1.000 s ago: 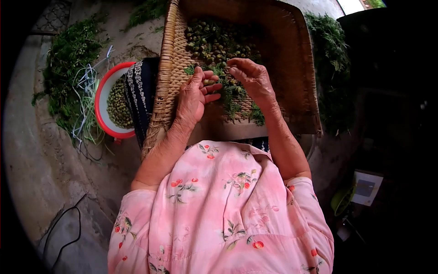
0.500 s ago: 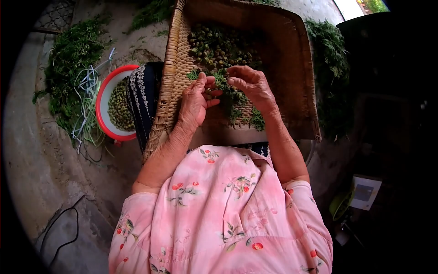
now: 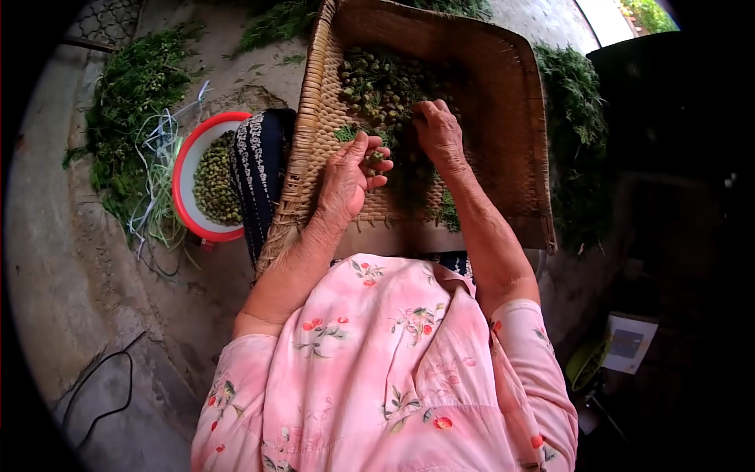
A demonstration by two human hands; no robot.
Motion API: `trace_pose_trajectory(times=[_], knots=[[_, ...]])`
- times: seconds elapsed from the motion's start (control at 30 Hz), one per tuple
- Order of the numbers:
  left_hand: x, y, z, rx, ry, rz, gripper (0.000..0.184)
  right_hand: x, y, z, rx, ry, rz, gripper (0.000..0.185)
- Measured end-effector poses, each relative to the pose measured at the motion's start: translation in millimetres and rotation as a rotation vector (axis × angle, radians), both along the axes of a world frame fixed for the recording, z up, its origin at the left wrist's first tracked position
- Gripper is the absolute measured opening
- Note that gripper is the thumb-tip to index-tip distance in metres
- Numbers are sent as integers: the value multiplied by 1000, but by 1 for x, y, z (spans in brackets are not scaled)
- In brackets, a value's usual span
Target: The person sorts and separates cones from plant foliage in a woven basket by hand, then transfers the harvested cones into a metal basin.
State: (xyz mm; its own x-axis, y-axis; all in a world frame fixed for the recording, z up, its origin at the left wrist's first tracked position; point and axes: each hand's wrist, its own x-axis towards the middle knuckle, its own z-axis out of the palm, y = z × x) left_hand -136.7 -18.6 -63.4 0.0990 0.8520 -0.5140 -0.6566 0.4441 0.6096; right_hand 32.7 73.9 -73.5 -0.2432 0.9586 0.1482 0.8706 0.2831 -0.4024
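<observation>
A woven basket tray (image 3: 314, 118) lies across the lap, with a heap of small green-brown pods (image 3: 377, 82) and feathery green sprigs (image 3: 447, 211) in it. Above its left part my left hand (image 3: 352, 173) is palm up with curled fingers, holding a few green pods (image 3: 376, 157). My right hand (image 3: 439, 134) is at the lower right edge of the heap, its fingers bent down and drawn together. Whatever is between those fingertips is hidden.
Left of the tray is a red-rimmed white basin (image 3: 182, 185) of green pods, partly covered by dark patterned cloth (image 3: 259, 157). Pale strings (image 3: 153, 173) and cut greenery (image 3: 130, 110) lie beyond it. More greenery (image 3: 570, 102) is right of the tray. A black cable (image 3: 130, 385) lies lower left.
My right hand has moved away from my left hand, right and toward the heap, and turned its fingers down. My left hand stays over the tray. The whole view has shifted slightly.
</observation>
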Motion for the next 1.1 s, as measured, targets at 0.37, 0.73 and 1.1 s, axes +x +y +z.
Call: trace_pose_trajectory(times=[0.37,0.73,1.1], knots=[[0,2,9,-53,10,9,48,-3,-28,33,-638,1027,45,21],[-3,1,6,-47,-18,11,42,-5,-11,1,-56,434,-74,10],[-1,0,5,-32,-2,27,41,-22,-16,7,-186,121,-55,20]])
